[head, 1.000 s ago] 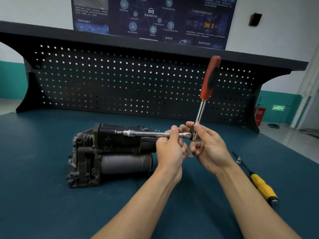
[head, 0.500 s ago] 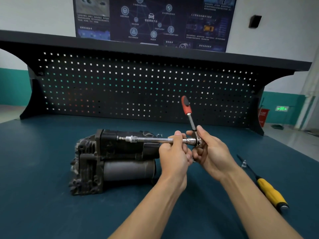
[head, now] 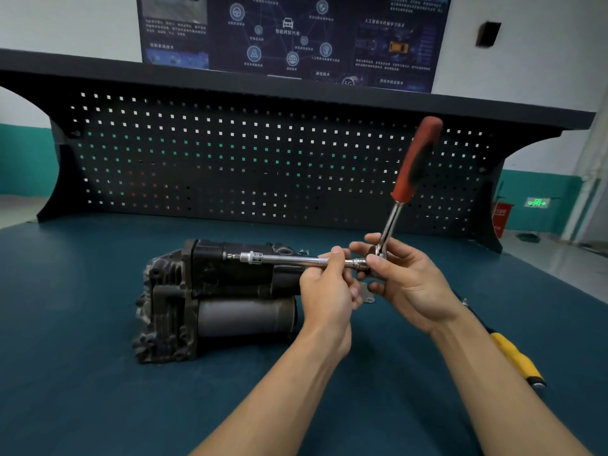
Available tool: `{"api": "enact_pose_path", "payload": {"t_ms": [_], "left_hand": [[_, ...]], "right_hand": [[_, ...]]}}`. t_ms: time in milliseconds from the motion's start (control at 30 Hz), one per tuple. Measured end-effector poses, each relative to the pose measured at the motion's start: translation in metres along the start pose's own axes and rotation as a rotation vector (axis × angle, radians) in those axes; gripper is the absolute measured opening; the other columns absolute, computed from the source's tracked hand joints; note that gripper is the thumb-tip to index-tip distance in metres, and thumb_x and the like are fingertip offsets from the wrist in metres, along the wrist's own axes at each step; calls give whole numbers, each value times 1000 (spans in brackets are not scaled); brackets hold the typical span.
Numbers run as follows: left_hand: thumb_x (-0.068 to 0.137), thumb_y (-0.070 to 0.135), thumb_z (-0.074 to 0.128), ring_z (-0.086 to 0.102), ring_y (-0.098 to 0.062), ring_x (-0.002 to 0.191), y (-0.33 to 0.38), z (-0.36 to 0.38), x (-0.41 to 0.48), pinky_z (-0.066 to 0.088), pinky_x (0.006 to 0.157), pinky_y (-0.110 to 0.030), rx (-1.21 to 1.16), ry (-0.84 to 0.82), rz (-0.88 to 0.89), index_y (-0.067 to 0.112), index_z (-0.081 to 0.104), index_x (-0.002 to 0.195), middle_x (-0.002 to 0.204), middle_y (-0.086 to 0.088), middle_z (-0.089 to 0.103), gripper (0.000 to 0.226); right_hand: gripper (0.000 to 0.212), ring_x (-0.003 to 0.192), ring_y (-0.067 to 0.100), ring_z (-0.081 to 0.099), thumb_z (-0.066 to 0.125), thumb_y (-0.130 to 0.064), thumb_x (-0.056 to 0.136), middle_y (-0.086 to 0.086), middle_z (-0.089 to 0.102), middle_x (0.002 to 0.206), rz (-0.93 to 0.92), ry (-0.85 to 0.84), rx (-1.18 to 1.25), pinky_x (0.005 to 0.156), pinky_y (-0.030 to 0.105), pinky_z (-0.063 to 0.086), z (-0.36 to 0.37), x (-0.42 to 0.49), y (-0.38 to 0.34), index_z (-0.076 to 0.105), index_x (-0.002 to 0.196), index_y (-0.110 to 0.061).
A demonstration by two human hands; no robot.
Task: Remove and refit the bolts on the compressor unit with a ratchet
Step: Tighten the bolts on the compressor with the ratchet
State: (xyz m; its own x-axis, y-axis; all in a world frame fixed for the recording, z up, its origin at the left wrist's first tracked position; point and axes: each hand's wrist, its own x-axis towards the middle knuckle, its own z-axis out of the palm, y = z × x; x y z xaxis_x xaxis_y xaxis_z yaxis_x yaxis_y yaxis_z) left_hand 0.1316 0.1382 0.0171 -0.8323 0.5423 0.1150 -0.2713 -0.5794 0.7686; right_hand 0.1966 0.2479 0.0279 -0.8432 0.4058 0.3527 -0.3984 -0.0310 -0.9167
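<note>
A dark, grimy compressor unit (head: pixel 210 297) lies on its side on the blue-green bench mat. A ratchet with a red handle (head: pixel 416 159) stands up and to the right. Its chrome extension bar (head: pixel 289 259) runs level to the left and ends in a socket at the top of the compressor. My left hand (head: pixel 325 291) grips the extension bar near its right end. My right hand (head: pixel 404 278) holds the ratchet head, thumb and fingers curled round it. The bolt under the socket is hidden.
A yellow-handled screwdriver (head: pixel 516 357) lies on the mat (head: pixel 82 373) to the right, partly behind my right forearm. A small metal piece (head: pixel 367 292) sits on the mat between my hands. A black pegboard (head: pixel 230 159) closes off the back of the bench.
The ratchet handle swung away from me half a second ago and has swung back up to the right. Both hands keep their hold and the extension stays on the compressor.
</note>
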Motion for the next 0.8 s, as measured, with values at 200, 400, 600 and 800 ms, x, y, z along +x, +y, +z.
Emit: {"api": "enact_pose_path", "payload": {"t_ms": [200, 400, 600, 800], "left_hand": [[105, 25, 50, 37, -6, 40, 0, 1, 1, 29, 38, -19, -8, 10, -4, 10, 62, 92, 53, 6, 44, 23], [105, 28, 51, 39, -6, 39, 1, 2, 2, 31, 37, -19, -28, -4, -31, 10, 62, 94, 54, 7, 48, 24], [106, 27, 50, 40, -6, 42, 0, 1, 3, 34, 39, -18, -15, -2, -47, 10, 63, 97, 56, 6, 49, 23], [106, 28, 51, 38, -6, 42, 1, 4, 2, 32, 38, -18, -14, 10, -37, 10, 63, 95, 55, 5, 46, 25]], "right_hand": [[26, 84, 18, 71, 83, -25, 65, 1, 71, 124, -99, -35, -12, 68, 24, 55, 3, -1, 1, 81, 90, -27], [19, 122, 25, 61, 74, -15, 78, 0, 61, 141, -128, -106, -51, 94, 48, 46, -3, 2, 7, 80, 92, -26], [19, 124, 20, 62, 79, -15, 73, -2, 60, 143, -155, -161, -105, 87, 34, 54, -6, 3, 7, 82, 90, -21], [28, 112, 19, 64, 71, 3, 68, -3, 67, 132, -198, -155, -154, 95, 30, 52, -12, 6, 8, 82, 77, -22]]}}
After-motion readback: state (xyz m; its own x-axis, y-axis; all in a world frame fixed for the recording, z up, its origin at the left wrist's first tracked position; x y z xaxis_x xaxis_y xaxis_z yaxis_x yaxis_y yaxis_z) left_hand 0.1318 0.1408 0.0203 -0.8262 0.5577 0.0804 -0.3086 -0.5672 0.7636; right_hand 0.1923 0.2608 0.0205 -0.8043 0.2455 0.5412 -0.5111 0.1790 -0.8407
